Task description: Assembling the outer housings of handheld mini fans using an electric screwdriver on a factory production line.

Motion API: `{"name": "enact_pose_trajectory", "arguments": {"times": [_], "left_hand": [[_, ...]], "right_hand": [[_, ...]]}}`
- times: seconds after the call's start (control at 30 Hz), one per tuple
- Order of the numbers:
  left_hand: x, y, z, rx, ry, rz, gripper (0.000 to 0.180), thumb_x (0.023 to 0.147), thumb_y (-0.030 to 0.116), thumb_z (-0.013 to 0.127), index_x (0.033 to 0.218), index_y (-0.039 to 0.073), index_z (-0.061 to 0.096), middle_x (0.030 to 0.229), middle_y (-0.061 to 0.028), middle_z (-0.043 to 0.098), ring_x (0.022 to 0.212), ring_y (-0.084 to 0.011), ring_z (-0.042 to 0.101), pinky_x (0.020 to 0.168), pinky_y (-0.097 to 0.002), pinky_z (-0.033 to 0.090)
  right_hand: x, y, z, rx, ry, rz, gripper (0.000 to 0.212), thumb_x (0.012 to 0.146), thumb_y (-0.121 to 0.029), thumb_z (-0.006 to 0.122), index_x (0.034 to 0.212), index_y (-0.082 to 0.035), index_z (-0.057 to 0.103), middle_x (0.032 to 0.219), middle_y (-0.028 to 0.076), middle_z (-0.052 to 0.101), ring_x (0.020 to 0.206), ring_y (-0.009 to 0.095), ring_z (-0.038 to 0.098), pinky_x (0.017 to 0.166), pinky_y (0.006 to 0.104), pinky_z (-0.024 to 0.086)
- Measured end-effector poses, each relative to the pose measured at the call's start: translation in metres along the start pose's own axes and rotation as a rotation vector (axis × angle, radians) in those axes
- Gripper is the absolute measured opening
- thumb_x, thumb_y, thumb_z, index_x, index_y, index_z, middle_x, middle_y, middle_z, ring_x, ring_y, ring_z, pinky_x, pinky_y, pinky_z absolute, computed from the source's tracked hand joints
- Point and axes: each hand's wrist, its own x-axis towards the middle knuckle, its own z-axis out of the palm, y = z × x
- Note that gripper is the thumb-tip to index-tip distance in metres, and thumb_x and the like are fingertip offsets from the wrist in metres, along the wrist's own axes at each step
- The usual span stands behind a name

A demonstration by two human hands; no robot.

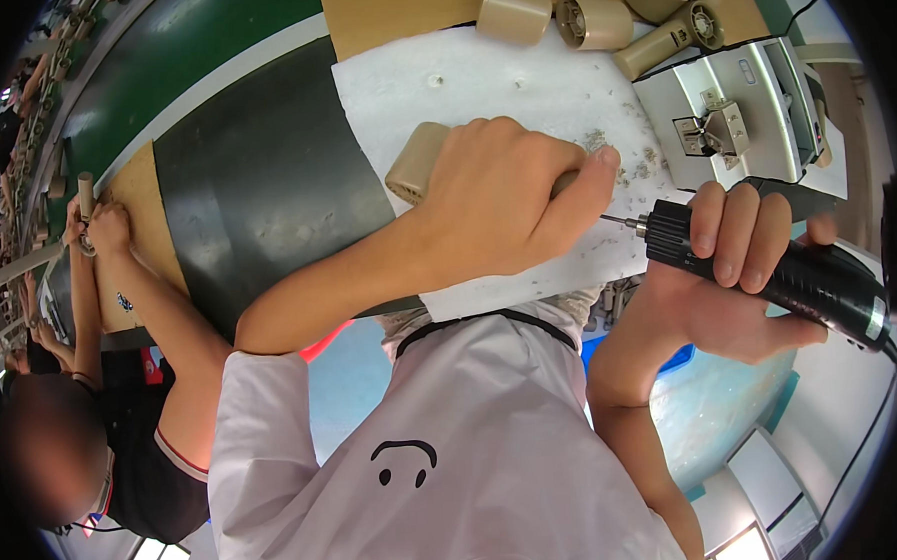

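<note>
My left hand (510,192) is closed around a beige tubular plastic housing (420,163). One rounded end of the housing shows beyond my knuckles; the rest is hidden in my grip. In my right hand (734,278) lies a black electric screwdriver (819,282), my fingers wrapped over its barrel. Its thin metal bit (621,219) points left toward my left thumb, and I cannot tell whether it touches the housing. Under my left hand is a white foam sheet (390,82) with many small screws (651,156) scattered on its right part.
A silver screw feeder box (761,96) stands at the right. Several beige housings (597,21) lie on cardboard at the far edge. Dark matting (264,178) covers the bench at left, beside a green strip (198,51). A co-worker (139,414) handles a part at far left.
</note>
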Motion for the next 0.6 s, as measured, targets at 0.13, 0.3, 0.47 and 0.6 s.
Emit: {"name": "enact_pose_trajectory", "arguments": {"times": [0.13, 0.3, 0.47, 0.6], "left_hand": [[0.006, 0.001, -0.001, 0.014, 0.025, -0.041, 0.041, 0.089, 0.023, 0.05, 0.052, 0.005, 0.055, 0.042, -0.0115, 0.044, 0.036, -0.0309, 0.041, 0.04, -0.0398, 0.034], [0.005, -0.001, -0.002, 0.02, 0.088, -0.016, 0.042, 0.091, 0.02, 0.049, 0.053, 0.002, 0.049, 0.043, -0.0122, 0.042, 0.037, -0.0308, 0.038, 0.04, -0.0385, 0.032], [0.029, -0.04, -0.04, 0.677, 0.181, -0.18, 0.043, 0.086, 0.033, 0.05, 0.061, 0.002, 0.066, 0.055, -0.0191, 0.059, 0.053, -0.0386, 0.06, 0.058, -0.0464, 0.051], [0.057, -0.112, -0.111, 0.977, 0.443, -0.32, 0.036, 0.083, 0.031, 0.055, 0.072, 0.0, 0.068, 0.076, -0.0229, 0.066, 0.073, -0.0402, 0.064, 0.066, -0.048, 0.052]], "right_hand": [[-0.003, 0.002, 0.002, 0.002, 0.042, -0.018, 0.067, 0.083, -0.071, 0.046, 0.114, -0.012, 0.05, 0.063, -0.005, 0.042, 0.054, 0.008, 0.04, 0.054, 0.0249, 0.033], [-0.005, 0.008, 0.007, -0.057, 0.013, -0.092, 0.066, 0.084, -0.069, 0.047, 0.115, -0.011, 0.051, 0.065, -0.004, 0.043, 0.055, 0.009, 0.04, 0.055, 0.0262, 0.034], [0.006, -0.006, -0.013, -0.111, 0.011, -0.037, 0.069, 0.087, -0.069, 0.042, 0.12, -0.009, 0.05, 0.069, 0.0, 0.044, 0.058, 0.012, 0.041, 0.056, 0.0289, 0.035], [0.012, -0.031, -0.037, -0.222, 0.029, -0.098, 0.071, 0.087, -0.07, 0.038, 0.12, -0.008, 0.05, 0.068, 0.002, 0.043, 0.058, 0.014, 0.04, 0.056, 0.0301, 0.036]]}}
